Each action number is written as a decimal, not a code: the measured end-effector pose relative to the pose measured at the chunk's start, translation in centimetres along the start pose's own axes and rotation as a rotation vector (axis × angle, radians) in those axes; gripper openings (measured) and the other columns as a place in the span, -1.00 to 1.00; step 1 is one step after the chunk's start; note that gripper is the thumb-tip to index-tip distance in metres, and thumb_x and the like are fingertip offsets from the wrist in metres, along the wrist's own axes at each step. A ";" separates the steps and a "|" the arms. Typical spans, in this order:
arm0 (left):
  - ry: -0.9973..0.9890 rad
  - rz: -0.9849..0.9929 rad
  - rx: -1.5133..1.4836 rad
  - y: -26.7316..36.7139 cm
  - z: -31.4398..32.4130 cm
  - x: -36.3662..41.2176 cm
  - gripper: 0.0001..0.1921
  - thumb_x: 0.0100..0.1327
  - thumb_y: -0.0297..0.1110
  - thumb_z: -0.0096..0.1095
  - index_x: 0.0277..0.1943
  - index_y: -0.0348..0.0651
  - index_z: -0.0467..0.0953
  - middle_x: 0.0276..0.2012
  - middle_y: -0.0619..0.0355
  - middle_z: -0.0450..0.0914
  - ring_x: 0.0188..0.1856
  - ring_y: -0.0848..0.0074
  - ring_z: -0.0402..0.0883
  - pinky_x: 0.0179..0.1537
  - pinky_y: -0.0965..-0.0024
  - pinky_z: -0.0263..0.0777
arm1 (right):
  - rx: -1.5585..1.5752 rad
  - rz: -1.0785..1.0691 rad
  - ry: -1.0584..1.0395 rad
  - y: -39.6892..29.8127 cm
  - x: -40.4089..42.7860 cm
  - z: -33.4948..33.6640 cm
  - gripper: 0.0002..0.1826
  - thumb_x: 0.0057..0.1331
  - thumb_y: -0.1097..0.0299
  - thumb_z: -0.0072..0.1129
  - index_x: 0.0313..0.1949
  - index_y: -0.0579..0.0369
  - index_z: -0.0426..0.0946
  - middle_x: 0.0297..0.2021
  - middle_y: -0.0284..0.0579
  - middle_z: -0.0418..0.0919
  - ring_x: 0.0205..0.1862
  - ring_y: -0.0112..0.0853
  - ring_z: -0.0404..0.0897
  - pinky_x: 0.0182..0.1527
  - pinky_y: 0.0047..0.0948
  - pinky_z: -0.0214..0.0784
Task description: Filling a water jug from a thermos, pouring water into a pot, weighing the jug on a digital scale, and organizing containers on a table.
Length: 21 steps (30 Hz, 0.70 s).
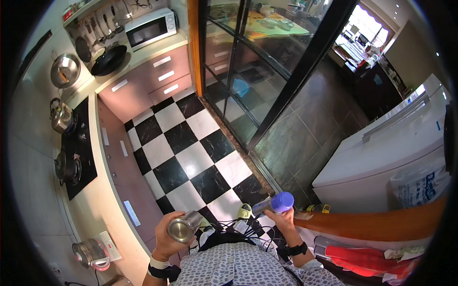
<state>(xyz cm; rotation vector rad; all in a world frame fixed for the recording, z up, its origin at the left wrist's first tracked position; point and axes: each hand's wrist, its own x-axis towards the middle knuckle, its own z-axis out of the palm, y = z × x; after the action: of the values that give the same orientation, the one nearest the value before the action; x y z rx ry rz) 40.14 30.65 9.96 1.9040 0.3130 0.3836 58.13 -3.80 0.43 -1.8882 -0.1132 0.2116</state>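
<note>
My left hand [167, 234] is closed around a stainless steel cup or flask [182, 228], whose round metal end faces up towards the camera. In my right hand [284, 221] is a clear bottle with a purple cap [282, 202], tilted, the cap at the upper right. The two hands are apart, in front of my patterned garment. Dark cables [250, 232] hang between them at my waist. Bands are strapped round both wrists.
On the left counter are a hob [83, 143] with a metal kettle [62, 116] and a dark pot [64, 166], and a glass electric kettle [86, 253]. A microwave [151, 29] and a wok [109, 60] stand farther off. A black-framed glass door [261, 132] and a white appliance [379, 150] flank the right.
</note>
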 end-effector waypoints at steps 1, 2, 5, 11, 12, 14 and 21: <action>-0.018 -0.013 -0.021 0.2 1.1 0.2 -0.26 -0.21 -0.37 0.70 0.10 -0.24 0.48 -0.04 0.01 0.62 -0.01 0.30 0.65 0.05 0.30 0.52 | -0.019 0.005 -0.032 0.1 0.5 -1.3 -0.40 -0.08 0.40 0.61 -0.03 0.21 0.52 -0.19 -0.18 0.68 -0.19 -0.43 0.66 -0.06 -0.38 0.52; -0.036 -0.027 -0.041 0.6 2.2 0.6 -0.26 -0.21 -0.37 0.70 0.11 -0.25 0.48 -0.03 0.00 0.61 -0.01 0.31 0.65 0.05 0.30 0.52 | -0.037 0.010 -0.065 0.1 1.0 -2.5 -0.41 -0.07 0.43 0.59 -0.03 0.22 0.52 -0.19 -0.18 0.68 -0.19 -0.43 0.66 -0.06 -0.39 0.52; -0.058 -0.023 -0.026 1.9 5.1 1.8 -0.27 -0.18 -0.36 0.70 0.11 -0.25 0.47 -0.01 0.01 0.61 0.01 0.32 0.64 0.06 0.31 0.52 | 0.072 0.080 -0.063 -1.8 2.6 -5.3 -0.44 -0.04 0.47 0.56 -0.03 0.24 0.51 -0.21 -0.18 0.68 -0.19 -0.44 0.65 -0.07 -0.41 0.52; -0.122 0.015 0.016 5.3 11.2 5.2 -0.27 -0.16 -0.34 0.72 0.12 -0.25 0.48 0.01 0.04 0.60 0.03 0.33 0.63 0.07 0.32 0.52 | 0.060 0.068 0.001 -0.2 5.2 -11.4 -0.51 -0.01 0.50 0.51 -0.07 0.27 0.52 -0.23 -0.16 0.69 -0.20 -0.42 0.67 -0.08 -0.41 0.52; -0.131 0.015 0.020 5.8 12.0 5.9 -0.27 -0.16 -0.34 0.72 0.12 -0.25 0.48 0.01 0.04 0.60 0.03 0.33 0.63 0.07 0.32 0.52 | 0.030 0.056 0.002 -0.2 5.4 -12.0 -0.52 0.00 0.50 0.51 -0.07 0.27 0.52 -0.22 -0.14 0.69 -0.20 -0.41 0.67 -0.09 -0.41 0.52; -0.204 -0.016 0.029 6.8 13.7 7.5 -0.26 -0.16 -0.34 0.72 0.14 -0.24 0.49 0.02 0.05 0.61 0.03 0.33 0.64 0.09 0.33 0.52 | 0.048 0.051 0.031 0.3 5.7 -13.2 -0.53 0.01 0.50 0.50 -0.07 0.26 0.52 -0.22 -0.14 0.69 -0.20 -0.40 0.67 -0.09 -0.40 0.52; -0.353 0.039 0.024 6.6 17.8 14.1 -0.26 -0.17 -0.37 0.71 0.14 -0.23 0.49 0.03 0.03 0.61 0.03 0.33 0.65 0.09 0.34 0.51 | 0.161 0.046 0.211 0.2 8.2 -15.3 -0.53 0.00 0.51 0.50 -0.07 0.23 0.53 -0.22 -0.16 0.66 -0.20 -0.43 0.64 -0.08 -0.40 0.51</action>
<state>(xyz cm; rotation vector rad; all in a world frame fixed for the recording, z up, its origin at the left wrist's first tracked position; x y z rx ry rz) 60.45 18.76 11.80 1.9614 0.0459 0.0649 69.26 -16.57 4.23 -1.7419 0.0887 0.0500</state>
